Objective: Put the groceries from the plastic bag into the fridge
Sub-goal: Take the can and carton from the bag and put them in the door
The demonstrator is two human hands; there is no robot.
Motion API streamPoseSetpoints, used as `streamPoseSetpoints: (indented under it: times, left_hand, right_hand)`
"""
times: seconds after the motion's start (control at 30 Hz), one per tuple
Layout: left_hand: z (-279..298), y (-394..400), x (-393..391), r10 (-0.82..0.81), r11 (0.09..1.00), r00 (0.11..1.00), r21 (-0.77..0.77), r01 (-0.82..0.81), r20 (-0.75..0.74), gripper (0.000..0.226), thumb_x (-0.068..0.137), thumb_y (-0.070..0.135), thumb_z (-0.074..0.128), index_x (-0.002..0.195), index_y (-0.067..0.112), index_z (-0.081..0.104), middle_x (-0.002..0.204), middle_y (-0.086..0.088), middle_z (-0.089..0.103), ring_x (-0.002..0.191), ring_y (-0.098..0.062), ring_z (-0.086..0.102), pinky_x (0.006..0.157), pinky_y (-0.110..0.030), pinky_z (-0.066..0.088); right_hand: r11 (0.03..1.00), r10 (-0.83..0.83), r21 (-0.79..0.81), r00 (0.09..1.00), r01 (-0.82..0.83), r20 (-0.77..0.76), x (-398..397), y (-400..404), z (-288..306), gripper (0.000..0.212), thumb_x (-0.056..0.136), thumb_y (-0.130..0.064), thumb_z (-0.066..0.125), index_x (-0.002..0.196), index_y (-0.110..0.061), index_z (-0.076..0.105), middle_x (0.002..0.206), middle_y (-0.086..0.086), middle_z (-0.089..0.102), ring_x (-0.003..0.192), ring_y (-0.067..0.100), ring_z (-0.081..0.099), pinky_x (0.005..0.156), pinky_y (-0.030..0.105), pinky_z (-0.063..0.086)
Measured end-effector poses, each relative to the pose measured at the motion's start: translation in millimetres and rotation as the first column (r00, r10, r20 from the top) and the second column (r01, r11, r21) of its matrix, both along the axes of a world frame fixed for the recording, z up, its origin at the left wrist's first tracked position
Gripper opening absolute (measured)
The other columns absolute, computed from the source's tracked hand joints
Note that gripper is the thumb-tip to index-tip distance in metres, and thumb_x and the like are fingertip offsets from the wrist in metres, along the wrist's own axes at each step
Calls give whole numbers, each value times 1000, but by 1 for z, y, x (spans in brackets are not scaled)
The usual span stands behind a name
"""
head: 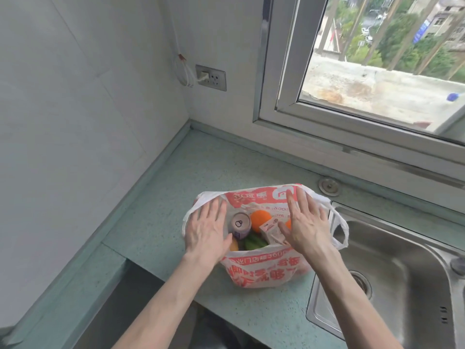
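Two bare hands, palms down, over the mouth of a red-and-white printed plastic bag (264,267) standing on a pale green speckled countertop (161,197).

Left hand (206,231): fingers straight and spread, lying flat on the bag's left rim, curled round nothing. Just right of its fingertips, inside the bag, an upright pale purple drink can (240,225) with a silver pull-tab top. Beneath its thumb, a sliver of a yellow-orange fruit (234,245), mostly hidden.

Right hand (307,227): fingers likewise straight and slightly parted, resting on the bag's right side, fingertips up near the far rim; thumb stretched left, touching or nearly touching a small white-and-pink drink carton (270,231); cannot tell which. Gripping nothing.

Between the two hands, in the open bag: a round orange (260,220) behind the carton, a second bit of orange (288,224) peeping beside the right thumb, and dark green cucumbers (254,243) lying nearer the wrists, beside the can.

Right of the right hand, one white bag handle (339,230) drooping over the edge of a stainless steel sink (402,248). Beyond the fingertips, a white-framed window (289,71). Well beyond the left fingertips, on the white tiled wall (75,96), a grey socket plate (211,78) with a white plug and a looped white cable (185,71).
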State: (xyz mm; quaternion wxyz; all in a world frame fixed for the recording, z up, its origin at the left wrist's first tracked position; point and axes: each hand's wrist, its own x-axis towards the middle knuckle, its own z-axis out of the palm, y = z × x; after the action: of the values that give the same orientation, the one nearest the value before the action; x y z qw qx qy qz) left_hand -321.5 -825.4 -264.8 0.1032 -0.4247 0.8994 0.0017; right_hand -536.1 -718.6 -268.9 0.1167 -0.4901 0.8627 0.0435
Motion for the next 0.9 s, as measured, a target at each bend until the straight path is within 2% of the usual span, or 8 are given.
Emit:
streamPoseSetpoints:
  times: [0.17, 0.27, 0.37, 0.47, 0.53, 0.63, 0.77, 0.9]
  left_hand:
    - [-6, 11, -8, -5, 1000, 996, 19, 7, -90, 80, 103, 55, 41, 163, 14, 7, 172, -11, 6, 159, -29, 8, 127, -44, 12]
    - [-14, 19, -19, -42, 996, 983, 66, 55, -177, 71, 103, 50, 43, 160, 14, 22, 167, -11, 26, 155, -28, 21, 128, -41, 14]
    - [-23, 20, -25, -49, 992, 964, 104, 78, -262, 57, 101, 44, 49, 150, 15, 41, 149, -5, 50, 139, -23, 43, 122, -38, 30]
    - [-34, 19, -29, -46, 986, 950, 137, 92, -310, 42, 99, 38, 55, 136, 19, 50, 134, 0, 57, 126, -20, 52, 114, -34, 38]
    - [-42, 18, -32, -52, 983, 951, 154, 103, -306, 40, 97, 34, 58, 134, 19, 51, 133, 0, 57, 124, -21, 52, 112, -33, 38]
    - [-53, 17, -35, -77, 980, 964, 160, 120, -253, 50, 95, 30, 62, 140, 16, 47, 141, -4, 53, 129, -24, 50, 114, -36, 38]
    - [-62, 14, -41, -89, 986, 984, 127, 110, -157, 62, 97, 31, 59, 151, 12, 35, 150, -8, 46, 134, -27, 46, 114, -40, 37]
    - [-68, 7, -47, -74, 989, 991, 121, 88, -113, 65, 98, 30, 55, 155, 12, 29, 153, -12, 41, 133, -30, 44, 112, -42, 38]
  right_hand:
    - [994, 98, -51, 994, -96, 50, 21, -2, 2, 79, 105, -52, 40, 165, -19, 1, 174, 3, -7, 161, 23, -5, 128, 45, 9]
    - [989, 133, -77, 982, -123, 135, 35, -3, -7, 73, 104, -49, 44, 164, -16, 15, 172, 7, 15, 159, 25, 15, 127, 43, 19]
    - [995, 98, -42, 980, -93, 174, 39, -1, -16, 70, 101, -47, 51, 158, -16, 26, 158, 7, 40, 143, 29, 42, 114, 41, 37]
    - [999, 52, -3, 982, -53, 181, 38, -2, -24, 67, 100, -46, 55, 154, -15, 32, 147, 8, 50, 131, 30, 52, 105, 40, 43]
    - [999, 24, 29, 984, -29, 174, 38, -5, -28, 67, 99, -44, 58, 152, -13, 34, 146, 11, 52, 128, 31, 55, 102, 40, 45]
    - [997, -28, 72, 985, 16, 172, 38, -13, -35, 65, 97, -40, 62, 149, -11, 36, 144, 13, 53, 127, 33, 55, 101, 41, 46]
    - [992, -92, 104, 985, 77, 148, 39, -24, -44, 61, 98, -41, 62, 146, -10, 40, 141, 12, 53, 126, 33, 54, 98, 41, 48]
    - [985, -146, 115, 981, 132, 131, 38, -28, -52, 60, 97, -43, 63, 143, -10, 42, 138, 11, 52, 125, 31, 53, 98, 40, 48]
